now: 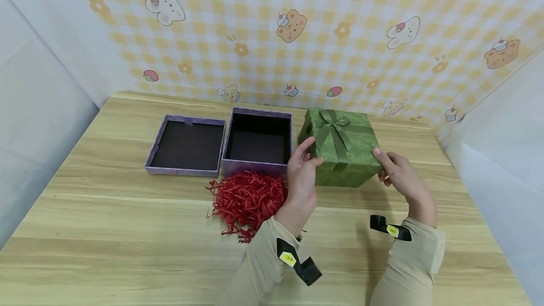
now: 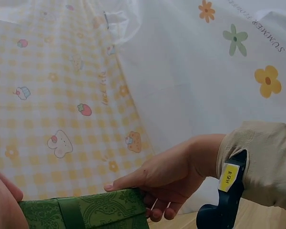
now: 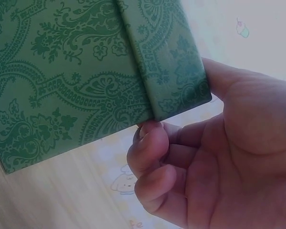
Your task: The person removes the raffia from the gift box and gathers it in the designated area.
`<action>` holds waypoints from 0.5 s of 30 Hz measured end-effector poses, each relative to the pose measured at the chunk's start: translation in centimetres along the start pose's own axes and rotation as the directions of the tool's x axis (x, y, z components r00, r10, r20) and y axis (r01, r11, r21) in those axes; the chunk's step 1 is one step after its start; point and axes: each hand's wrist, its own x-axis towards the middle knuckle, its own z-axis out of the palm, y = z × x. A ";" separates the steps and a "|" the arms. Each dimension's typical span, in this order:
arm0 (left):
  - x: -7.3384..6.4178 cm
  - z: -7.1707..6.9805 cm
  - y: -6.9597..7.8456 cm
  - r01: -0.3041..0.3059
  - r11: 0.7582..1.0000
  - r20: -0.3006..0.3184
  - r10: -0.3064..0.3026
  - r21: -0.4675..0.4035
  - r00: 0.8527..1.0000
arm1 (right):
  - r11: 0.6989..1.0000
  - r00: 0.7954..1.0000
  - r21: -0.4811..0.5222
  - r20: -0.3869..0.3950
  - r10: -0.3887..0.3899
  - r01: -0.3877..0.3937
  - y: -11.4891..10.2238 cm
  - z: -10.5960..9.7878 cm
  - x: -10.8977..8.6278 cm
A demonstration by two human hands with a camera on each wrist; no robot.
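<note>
A green patterned gift box [image 1: 357,155] with a ribbon bow on its lid stands at the back right of the table. At its right front corner my right hand [image 1: 401,174] grips it, thumb on top of the lid and fingers curled below the lid's rim [image 3: 176,90]. My left hand [image 1: 302,174] holds the left front corner between thumb and forefinger; its other fingers are largely hidden. In the left wrist view only part of the left hand [image 2: 5,200] shows, beside the green lid [image 2: 102,210].
Left of the green box stands an uncovered purple box [image 1: 255,168] with a black inside. Its purple lid [image 1: 182,172] lies upturned farther left. Red shredded paper [image 1: 250,199] is heaped in front, close to my left forearm. A checked cloth [image 1: 263,37] hangs behind the table.
</note>
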 end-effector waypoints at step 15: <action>-0.7 0.4 0.2 -0.068 0.996 0.004 0.068 0.064 0.998 | 1.000 0.999 0.001 -0.032 -0.030 0.030 -0.3 -0.1 -0.3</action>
